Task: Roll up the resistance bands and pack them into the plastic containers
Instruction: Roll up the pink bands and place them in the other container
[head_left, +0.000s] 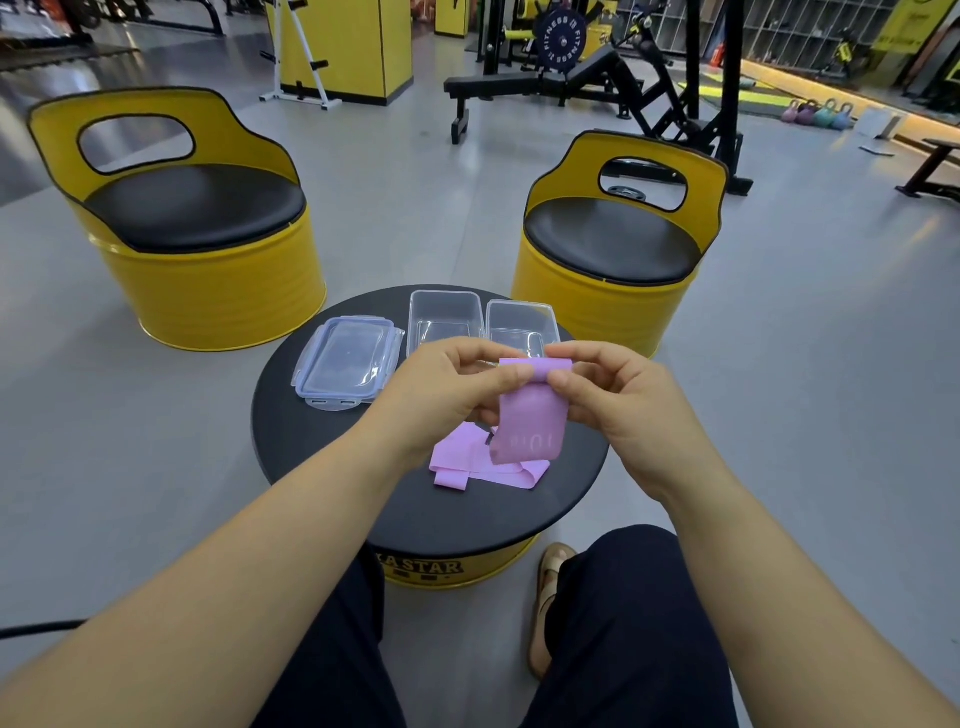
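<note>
Bright even indoor light; soft shadows; wide-angle edge distortion

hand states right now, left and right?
left hand: closed, fingers pinching the rolled top of the purple band.
right hand: closed, pinching the same band's roll.

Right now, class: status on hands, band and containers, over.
Copy: left hand and right hand pinch purple band, roll just started. Both containers open, lids aside. Nothing blocking; pink band on table.

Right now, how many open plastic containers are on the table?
2. The left container stands at the table's far edge; the right container sits beside it. The left hand and right hand, pinching a resistance band, hide their near rims. Lids lie further left.
</note>
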